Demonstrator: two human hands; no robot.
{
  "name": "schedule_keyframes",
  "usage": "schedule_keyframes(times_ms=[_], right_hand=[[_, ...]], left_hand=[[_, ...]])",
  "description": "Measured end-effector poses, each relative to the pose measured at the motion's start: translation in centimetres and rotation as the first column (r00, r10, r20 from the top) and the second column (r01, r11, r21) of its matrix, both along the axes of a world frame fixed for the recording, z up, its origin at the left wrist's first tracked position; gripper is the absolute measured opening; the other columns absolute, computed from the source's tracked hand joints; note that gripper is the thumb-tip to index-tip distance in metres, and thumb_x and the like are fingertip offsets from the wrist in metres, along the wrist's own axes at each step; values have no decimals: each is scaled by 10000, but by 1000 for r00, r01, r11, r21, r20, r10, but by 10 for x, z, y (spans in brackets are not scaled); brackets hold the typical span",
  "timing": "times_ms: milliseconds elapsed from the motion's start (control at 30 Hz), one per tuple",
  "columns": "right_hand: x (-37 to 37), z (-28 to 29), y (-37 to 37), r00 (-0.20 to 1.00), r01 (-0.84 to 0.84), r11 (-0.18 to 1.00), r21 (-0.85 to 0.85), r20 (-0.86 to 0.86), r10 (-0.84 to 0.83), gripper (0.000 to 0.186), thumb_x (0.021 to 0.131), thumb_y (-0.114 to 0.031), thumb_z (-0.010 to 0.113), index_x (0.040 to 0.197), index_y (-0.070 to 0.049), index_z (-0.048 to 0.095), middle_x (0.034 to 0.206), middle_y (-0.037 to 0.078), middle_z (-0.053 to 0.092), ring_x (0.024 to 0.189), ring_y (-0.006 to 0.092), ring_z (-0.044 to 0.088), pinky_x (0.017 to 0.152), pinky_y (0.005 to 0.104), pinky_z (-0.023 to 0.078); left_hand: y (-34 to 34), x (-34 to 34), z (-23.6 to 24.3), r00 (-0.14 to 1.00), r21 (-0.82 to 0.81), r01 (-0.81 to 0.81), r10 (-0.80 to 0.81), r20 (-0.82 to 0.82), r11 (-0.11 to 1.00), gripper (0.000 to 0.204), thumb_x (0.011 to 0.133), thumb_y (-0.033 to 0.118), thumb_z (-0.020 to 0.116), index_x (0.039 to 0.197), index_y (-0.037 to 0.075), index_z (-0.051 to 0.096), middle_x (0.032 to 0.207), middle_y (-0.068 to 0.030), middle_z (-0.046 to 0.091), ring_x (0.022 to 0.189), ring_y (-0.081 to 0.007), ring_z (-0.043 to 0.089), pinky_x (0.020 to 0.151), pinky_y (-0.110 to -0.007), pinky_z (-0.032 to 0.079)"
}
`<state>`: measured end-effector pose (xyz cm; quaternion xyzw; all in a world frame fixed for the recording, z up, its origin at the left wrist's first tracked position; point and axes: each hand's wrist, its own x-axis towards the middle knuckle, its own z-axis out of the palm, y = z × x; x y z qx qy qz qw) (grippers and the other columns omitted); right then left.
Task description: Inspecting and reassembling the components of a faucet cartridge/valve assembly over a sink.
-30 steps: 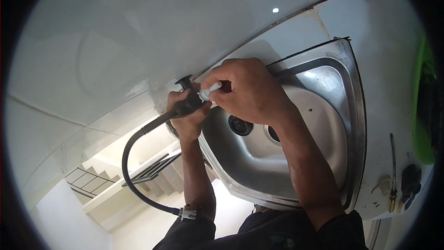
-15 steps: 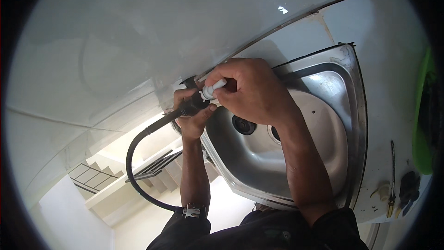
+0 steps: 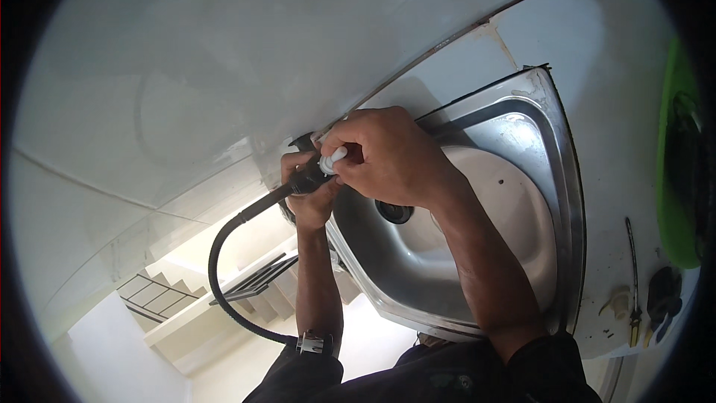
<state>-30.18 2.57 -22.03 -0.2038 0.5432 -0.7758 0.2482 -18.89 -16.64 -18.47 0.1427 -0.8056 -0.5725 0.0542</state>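
Note:
My left hand [image 3: 313, 209] is closed around a black faucet body [image 3: 304, 179] beside the wall, with its fingers partly behind it. From the faucet's lower-left end a black flexible spout hose [image 3: 214, 261] curves down toward my left wrist. My right hand [image 3: 395, 157] comes across the sink and pinches a small white plastic piece [image 3: 332, 160] with a stubby grip. That piece sits against the open end of the faucet body; how deep it goes in is hidden by my fingers. Below my hands lies a stainless steel sink [image 3: 576, 254].
A pale round basin [image 3: 514, 231] rests in the sink, near a black drain [image 3: 394, 213]. On the right of the counter are a green tray [image 3: 671, 201], a thin screwdriver [image 3: 632, 283] and a dark-handled tool [image 3: 661, 298]. Tiled wall [image 3: 224, 52] rises close behind my hands.
The view has shifted a little, moving the sink and counter leftward. My right hand and the white piece sit lower and closer against the faucet body. Both grips stay the same.

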Motion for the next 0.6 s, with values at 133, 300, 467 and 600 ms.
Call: schedule_keyframes(times_ms=[133,300,467,600], right_hand=[[4,-2,-6,999,36,999,-21,-22,-37,156,726,-47,668,879,-38,694,789,116,668,683,231,652,641,322,506],[5,-1,-10,999,40,999,-28,-36,-41,150,722,-51,670,870,-39,693,777,120,664,679,235,650,638,326,506],[8,0,-13,996,66,997,-26,-61,-68,145,721,-53,672,864,-40,695,778,120,665,683,233,653,639,327,507],[7,2,-12,997,50,999,-15,-56,-51,140,722,-55,673,859,-38,694,791,120,669,690,243,656,645,333,510]], left_hand=[[-13,4,-4,997,4,76,-76,31,997,565,728,-55,736,1152,99,395,1066,-105,579,954,-187,606,869,-320,499],[-5,1,-2,999,106,40,-43,25,994,540,741,-41,732,1145,95,401,1050,-100,582,944,-183,605,867,-320,499],[-2,1,-4,1000,66,-18,20,-20,998,521,686,-58,752,1095,41,444,1010,-105,606,907,-153,601,803,-290,506],[-4,1,-4,1000,-15,-8,7,-14,1000,515,684,-55,752,1089,42,449,996,-98,607,902,-149,596,795,-283,502]])
